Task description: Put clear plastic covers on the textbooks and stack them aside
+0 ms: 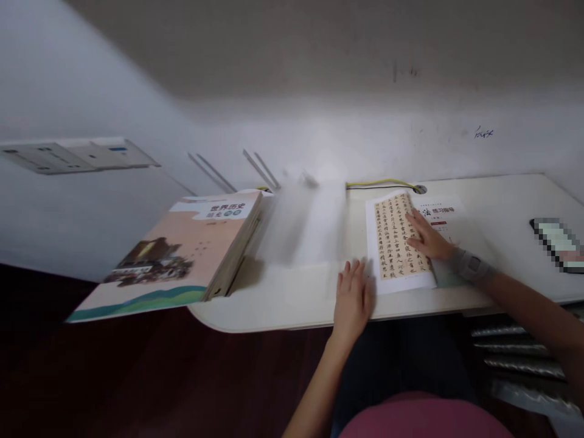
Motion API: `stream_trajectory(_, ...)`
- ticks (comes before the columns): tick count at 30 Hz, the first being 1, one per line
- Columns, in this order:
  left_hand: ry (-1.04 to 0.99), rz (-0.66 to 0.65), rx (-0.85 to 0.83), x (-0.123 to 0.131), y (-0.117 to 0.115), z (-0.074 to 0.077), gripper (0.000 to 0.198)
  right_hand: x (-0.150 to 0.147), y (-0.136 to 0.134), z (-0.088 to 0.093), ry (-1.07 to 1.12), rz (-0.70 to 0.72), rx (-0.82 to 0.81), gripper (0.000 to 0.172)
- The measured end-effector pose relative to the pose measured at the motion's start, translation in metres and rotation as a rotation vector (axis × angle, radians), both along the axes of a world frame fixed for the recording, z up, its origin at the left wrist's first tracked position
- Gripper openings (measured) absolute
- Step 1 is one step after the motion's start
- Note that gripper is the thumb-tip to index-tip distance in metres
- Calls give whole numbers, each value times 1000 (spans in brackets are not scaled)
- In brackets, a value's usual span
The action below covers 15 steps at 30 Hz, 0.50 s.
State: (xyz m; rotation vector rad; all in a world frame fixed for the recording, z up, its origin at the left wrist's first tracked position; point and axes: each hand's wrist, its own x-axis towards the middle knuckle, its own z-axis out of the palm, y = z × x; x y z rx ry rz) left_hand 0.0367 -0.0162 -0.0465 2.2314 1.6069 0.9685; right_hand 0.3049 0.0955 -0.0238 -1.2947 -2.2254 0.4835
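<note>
A thin booklet (393,243) lies with a page of handwritten Chinese characters facing up, its white cover (449,213) spread to the right. Across that page's right side rests my right hand (429,236), fingers spread flat, with a watch (472,265) on the wrist. My left hand (352,299) lies flat at the booklet's lower left edge, fingers stretched out. Left of the booklet, a pale, see-through sheet-like shape (301,225) is blurred; I cannot make out what it is.
On the left, a stack of books with a pink history textbook (182,243) on top juts past the white desk's (274,304) edge. A phone (559,243) lies at the right. A yellow cable (378,182) runs along the wall to a hole. Wall sockets (77,156) are at far left.
</note>
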Motion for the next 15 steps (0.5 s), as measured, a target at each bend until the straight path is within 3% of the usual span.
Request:
stream_trajectory(6, -32, 52, -18, -10, -5, -2, 47, -17, -4, -12, -66, 73, 67, 69)
stream_trajectory(12, 0, 175, 122, -42, 6, -4, 43, -18, -7, -12, -138, 131, 100, 67)
stream_trajectory(15, 35, 267, 114, -59, 13, -6, 41, -18, -7, -13, -163, 124, 105, 66)
